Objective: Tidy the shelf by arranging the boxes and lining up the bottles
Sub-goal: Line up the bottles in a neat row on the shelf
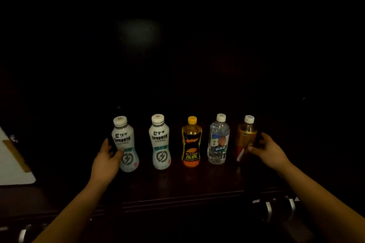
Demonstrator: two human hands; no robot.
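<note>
Several bottles stand upright in a row on a dark shelf (177, 185). From the left: a white bottle (126, 144), a second white bottle (160, 142), an orange bottle with a yellow cap (191, 142), a clear water bottle (218, 140) and an amber tea bottle (245, 140). My left hand (105, 162) wraps the lower left side of the first white bottle. My right hand (270, 152) grips the tea bottle's lower right side. No boxes are visible in this dim view.
A white board or carton edge (13, 163) lies at the far left. The shelf's front edge (177, 197) runs below the bottles. Metal handles (268, 208) glint at the lower right and lower left. The shelf back is black.
</note>
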